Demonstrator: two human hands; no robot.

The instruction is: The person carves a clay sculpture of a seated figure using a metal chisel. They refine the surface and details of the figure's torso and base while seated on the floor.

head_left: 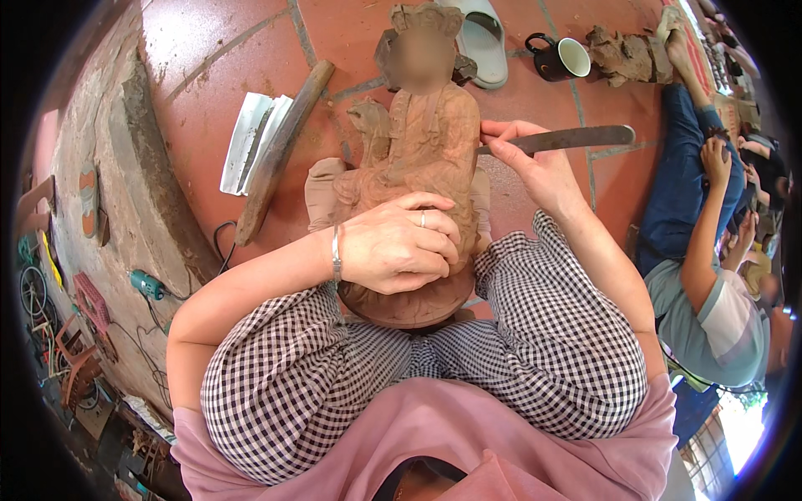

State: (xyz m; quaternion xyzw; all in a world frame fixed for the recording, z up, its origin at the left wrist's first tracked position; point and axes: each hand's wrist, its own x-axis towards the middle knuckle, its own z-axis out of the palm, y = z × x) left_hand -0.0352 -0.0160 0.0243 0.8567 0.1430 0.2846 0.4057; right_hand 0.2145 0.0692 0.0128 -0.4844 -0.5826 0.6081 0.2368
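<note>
A brown carved statue (434, 134) of a seated figure, apparently wooden, leans away from me between my knees, its rounded base nearest my lap. My left hand (405, 246), wearing a ring and a bracelet, lies over the statue's lower front with the fingers curled onto it. At the statue's right side, my right hand (535, 163) pinches a flat dark metal strip tool (585, 139) between thumb and fingers. Its rounded end sticks out to the right; the other end meets the statue's edge, and I cannot make out its working tip.
On the tiled floor to the left lie a wooden stick (284, 150) and a folded white paper (251, 142). Beyond the statue are a grey slipper (484, 50), a black mug (558, 58) and rough wood chunks (626, 57). Another person (710, 250) sits at right. A large timber slab (142, 167) borders the left.
</note>
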